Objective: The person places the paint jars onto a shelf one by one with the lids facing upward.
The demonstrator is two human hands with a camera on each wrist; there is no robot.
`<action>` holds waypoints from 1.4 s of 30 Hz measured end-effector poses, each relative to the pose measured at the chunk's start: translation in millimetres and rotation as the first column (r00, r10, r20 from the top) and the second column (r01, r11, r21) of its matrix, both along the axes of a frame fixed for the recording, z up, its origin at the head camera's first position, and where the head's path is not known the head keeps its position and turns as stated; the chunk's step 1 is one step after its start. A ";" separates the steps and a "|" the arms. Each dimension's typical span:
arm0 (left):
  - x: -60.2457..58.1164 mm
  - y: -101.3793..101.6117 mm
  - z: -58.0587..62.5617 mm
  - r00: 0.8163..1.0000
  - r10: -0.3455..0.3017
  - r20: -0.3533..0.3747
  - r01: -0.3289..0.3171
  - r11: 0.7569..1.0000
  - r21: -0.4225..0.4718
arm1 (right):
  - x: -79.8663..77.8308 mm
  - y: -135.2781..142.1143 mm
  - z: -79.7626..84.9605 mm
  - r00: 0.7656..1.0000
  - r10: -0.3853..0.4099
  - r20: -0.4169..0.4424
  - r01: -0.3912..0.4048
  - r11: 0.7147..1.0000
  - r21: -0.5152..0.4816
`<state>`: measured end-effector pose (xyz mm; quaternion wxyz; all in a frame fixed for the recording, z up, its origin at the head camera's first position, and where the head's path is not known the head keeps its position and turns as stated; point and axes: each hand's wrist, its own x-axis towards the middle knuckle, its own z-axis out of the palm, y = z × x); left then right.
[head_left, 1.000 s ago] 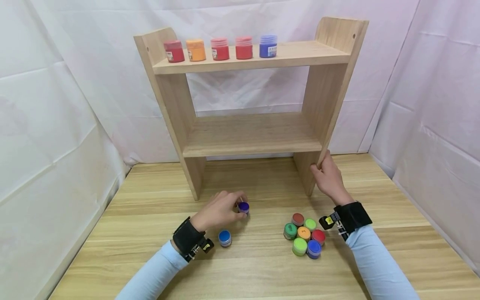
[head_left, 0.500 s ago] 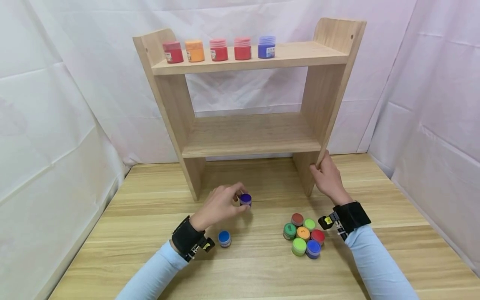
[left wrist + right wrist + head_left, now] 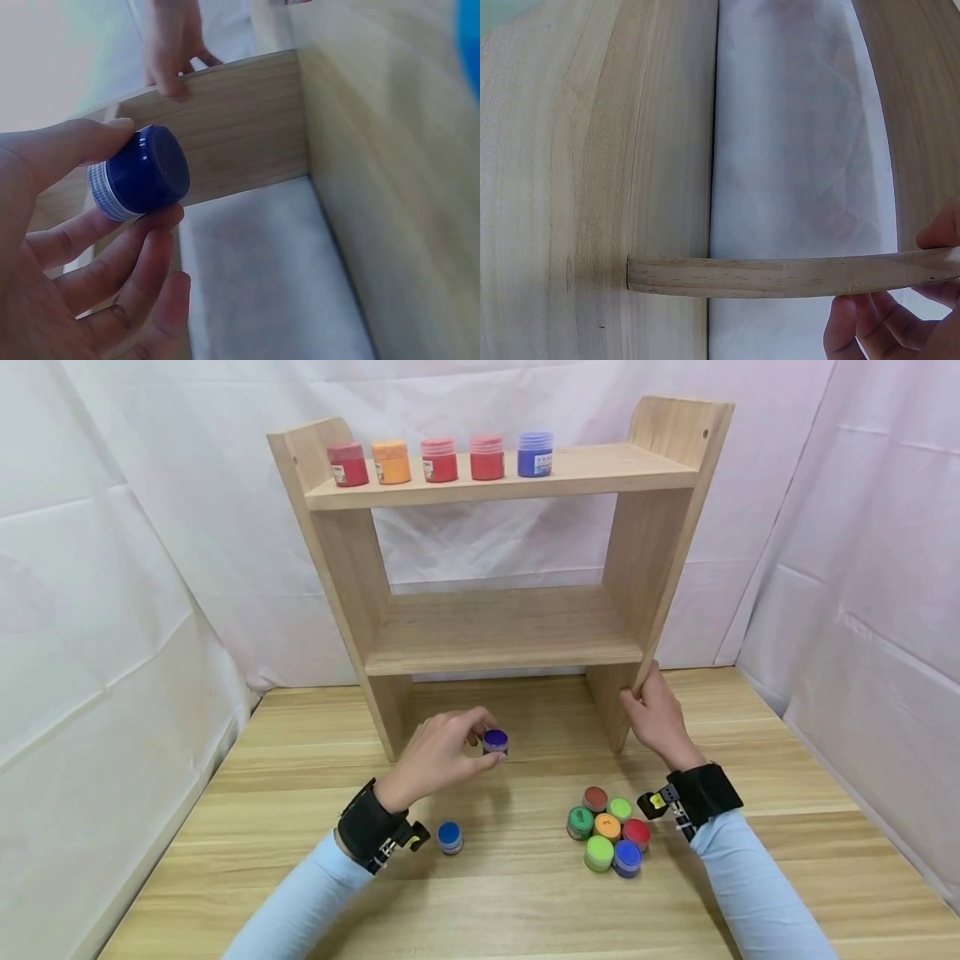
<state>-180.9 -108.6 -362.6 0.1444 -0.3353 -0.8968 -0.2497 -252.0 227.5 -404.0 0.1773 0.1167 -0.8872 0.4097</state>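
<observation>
My left hand pinches a small dark blue paint jar between thumb and fingers, above the table in front of the wooden shelf. In the left wrist view the jar is tilted, and its ridged, paler band faces the palm. At the shelf's lower right, my right hand grips the front edge of the side panel. The right wrist view has its thumb on one face of that panel and fingers on the other. A jar with a blue lid stands on the table near my left wrist.
Several jars with green, orange, red, brown and blue lids cluster in front of my right hand. On the top board stand red jars, an orange jar and a blue jar. White cloth hangs behind and at the sides.
My left hand has lifted the dark blue jar off the table and carried it forward, slightly right, nearer the shelf. My right hand keeps its grip on the side panel.
</observation>
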 end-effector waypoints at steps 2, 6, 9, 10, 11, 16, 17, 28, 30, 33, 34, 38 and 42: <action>-1.7 1.7 8.3 1.000 -0.004 -0.026 0.004 1.000 0.001 | 0.4 0.2 0.4 1.000 0.000 -0.005 0.000 1.000 -0.002; -6.6 6.6 23.8 0.997 -0.013 -0.076 0.014 1.000 0.010 | 0.7 0.3 1.5 1.000 0.002 -0.015 -0.002 1.000 -0.001; -10.2 10.7 33.2 0.994 -0.017 -0.110 0.020 0.999 0.027 | 0.4 0.2 1.2 1.000 0.004 -0.016 -0.004 1.000 0.000; -11.1 12.0 35.9 0.993 -0.016 -0.119 0.020 0.999 0.031 | 0.3 0.0 0.8 1.000 0.003 -0.014 -0.003 1.000 -0.001; -12.0 13.3 38.4 0.992 -0.013 -0.128 0.018 0.999 0.032 | 0.3 -0.1 0.3 1.000 0.004 -0.013 -0.004 1.000 0.000; -15.3 19.6 50.7 0.987 -0.001 -0.161 0.009 0.999 0.044 | -0.2 -0.2 -1.8 1.000 0.003 -0.010 -0.003 1.000 0.002; -15.7 20.6 53.2 0.986 -0.001 -0.168 0.010 0.999 0.050 | -0.3 -0.2 -1.9 1.000 0.004 -0.012 -0.004 1.000 0.003; -24.0 26.6 80.5 0.970 -0.015 -0.242 0.030 0.998 0.058 | -0.4 0.2 -1.9 1.000 0.006 -0.021 -0.006 1.000 0.001; -25.3 27.0 85.5 0.963 -0.002 -0.269 0.018 0.998 0.058 | -0.9 0.4 -2.5 1.000 0.007 -0.022 -0.007 1.000 0.000; -27.2 29.1 93.1 0.953 0.024 -0.302 -0.005 0.998 0.062 | -1.0 0.7 -2.2 1.000 0.004 -0.020 -0.004 1.000 -0.003; -27.7 30.1 95.1 0.951 0.030 -0.307 -0.010 0.998 0.067 | -0.8 1.0 -2.4 1.000 0.003 -0.020 -0.003 1.000 -0.003; -28.2 35.0 104.2 0.948 0.049 -0.314 -0.024 0.996 0.084 | -0.3 1.6 -3.0 1.000 0.001 -0.021 -0.001 1.000 -0.006; -29.7 39.2 115.3 0.939 0.069 -0.336 -0.041 0.995 0.091 | -1.6 0.9 -3.7 1.000 0.007 -0.023 -0.007 1.000 -0.013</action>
